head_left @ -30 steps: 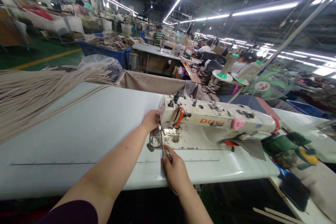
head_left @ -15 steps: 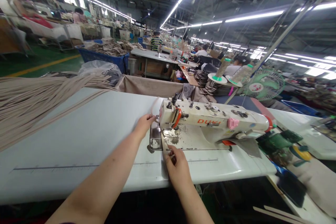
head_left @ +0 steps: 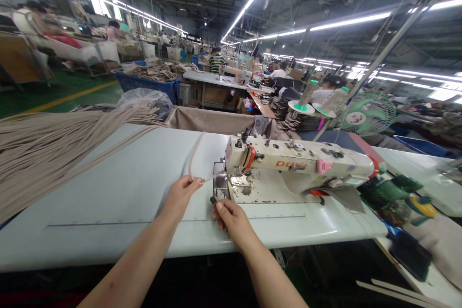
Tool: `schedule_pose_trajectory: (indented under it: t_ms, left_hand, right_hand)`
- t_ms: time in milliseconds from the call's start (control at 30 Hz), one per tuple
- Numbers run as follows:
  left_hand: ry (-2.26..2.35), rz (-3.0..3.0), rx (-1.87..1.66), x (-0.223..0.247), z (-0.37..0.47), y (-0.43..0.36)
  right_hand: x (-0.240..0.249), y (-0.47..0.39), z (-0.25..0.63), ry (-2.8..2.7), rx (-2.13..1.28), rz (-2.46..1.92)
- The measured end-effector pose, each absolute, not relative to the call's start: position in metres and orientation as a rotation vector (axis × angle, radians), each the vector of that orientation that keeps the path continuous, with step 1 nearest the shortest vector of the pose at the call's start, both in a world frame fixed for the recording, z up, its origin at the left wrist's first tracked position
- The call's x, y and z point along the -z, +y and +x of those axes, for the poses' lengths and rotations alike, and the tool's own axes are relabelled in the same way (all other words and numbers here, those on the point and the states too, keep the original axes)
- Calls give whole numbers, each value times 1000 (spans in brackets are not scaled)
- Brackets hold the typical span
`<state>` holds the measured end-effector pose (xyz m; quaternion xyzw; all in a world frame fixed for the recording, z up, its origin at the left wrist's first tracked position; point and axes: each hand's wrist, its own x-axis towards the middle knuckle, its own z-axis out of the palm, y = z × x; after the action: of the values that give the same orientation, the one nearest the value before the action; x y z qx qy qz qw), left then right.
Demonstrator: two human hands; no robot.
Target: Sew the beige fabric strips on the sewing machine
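My left hand (head_left: pixel 184 192) pinches a narrow beige strip (head_left: pixel 191 159) left of the sewing machine (head_left: pixel 299 159). The strip curves from my fingers up towards the back edge of the white table. A short thin piece spans between my left fingertips and the machine's needle end. In front of the metal plate (head_left: pixel 220 186) at the machine's left end is my right hand (head_left: pixel 229 216), its fingers curled together; whatever may be between them is too small to make out.
Long beige strips (head_left: pixel 54 139) lie heaped on the table's left. Behind are a blue bin (head_left: pixel 147 86) and a fabric-lined trough (head_left: pixel 212 120). Thread cones (head_left: pixel 308 96) and a green fan (head_left: pixel 368 115) stand behind the machine. A dark phone-like object (head_left: pixel 411 255) lies at right.
My left hand has moved left and towards me from the needle end, bringing the strip along. My right hand has shifted slightly left, and its fingers are closer together. The view has shifted slightly.
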<state>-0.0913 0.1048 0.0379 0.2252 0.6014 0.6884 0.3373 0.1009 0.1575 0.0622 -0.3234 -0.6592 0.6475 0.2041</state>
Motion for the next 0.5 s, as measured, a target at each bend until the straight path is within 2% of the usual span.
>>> schedule_pose_trajectory:
  t_ms: [133,500]
  left_hand:
    - [1661,665,-1803,-37,-89,79]
    - [1738,804,-1813,-42,-75,32]
  right_hand:
    - [-57,163,84,-1638,-2046,-924]
    - [-56,173,52,-1731,-2130,-836]
